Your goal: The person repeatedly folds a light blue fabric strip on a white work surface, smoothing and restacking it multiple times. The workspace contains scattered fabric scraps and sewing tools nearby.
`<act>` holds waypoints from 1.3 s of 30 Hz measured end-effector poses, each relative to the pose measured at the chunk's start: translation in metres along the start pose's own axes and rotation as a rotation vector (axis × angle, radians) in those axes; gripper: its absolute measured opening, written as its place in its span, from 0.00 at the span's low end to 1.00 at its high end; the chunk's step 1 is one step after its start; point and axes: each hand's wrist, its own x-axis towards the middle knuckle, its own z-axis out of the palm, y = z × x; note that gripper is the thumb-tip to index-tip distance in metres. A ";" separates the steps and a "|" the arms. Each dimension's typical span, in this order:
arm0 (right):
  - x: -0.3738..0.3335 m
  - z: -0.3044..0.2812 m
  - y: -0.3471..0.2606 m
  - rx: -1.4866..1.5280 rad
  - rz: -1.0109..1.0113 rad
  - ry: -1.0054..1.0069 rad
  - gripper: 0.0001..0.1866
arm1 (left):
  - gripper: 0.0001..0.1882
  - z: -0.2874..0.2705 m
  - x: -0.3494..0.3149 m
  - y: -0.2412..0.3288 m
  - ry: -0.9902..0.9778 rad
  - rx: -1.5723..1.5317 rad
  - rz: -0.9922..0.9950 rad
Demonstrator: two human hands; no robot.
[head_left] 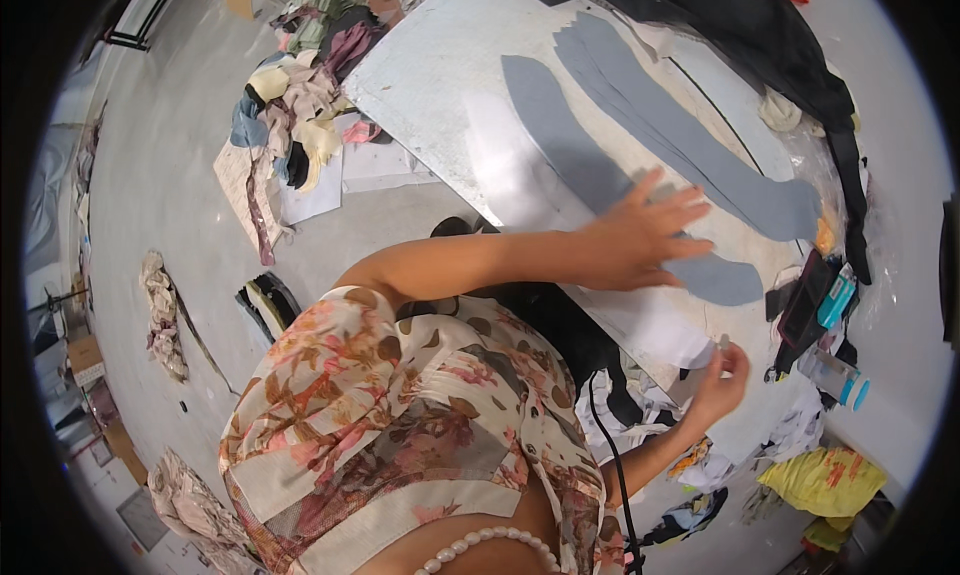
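Note:
On the pale table lies a curved grey-blue fabric strip (545, 100). My left hand (645, 237) reaches across it with fingers spread flat, covering the strip's middle. Along the strip's near side runs a white sheet (510, 160), blurred in places, which passes under my left forearm and comes out beyond it. Close to that sheet's right end, my right hand (724, 380) has thumb and fingers pinched together. A small greyish bit shows at the fingertips, too small to name. Farther back rests a layered stack of similar grey-blue curved pieces (670, 125).
Black cloth (720, 25) drapes over the table's (420, 70) far edge. Dark items and a teal box (836, 297) crowd its right end. Fabric scraps (310, 105) heap on the floor at left. A yellow bundle (825, 480) lies lower right. A black cable (607, 440) hangs near my right arm.

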 end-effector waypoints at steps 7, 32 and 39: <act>0.014 0.049 -0.207 0.551 -0.313 -0.350 0.05 | 0.14 -0.091 -0.107 -0.067 0.671 0.084 -0.482; -0.002 0.124 -0.258 0.131 -0.786 -0.436 0.03 | 0.27 -0.068 -0.142 -0.063 0.212 0.441 -0.589; 0.005 0.092 -0.231 0.445 -0.457 -0.417 0.06 | 0.27 -0.072 -0.143 -0.061 0.164 0.469 -0.654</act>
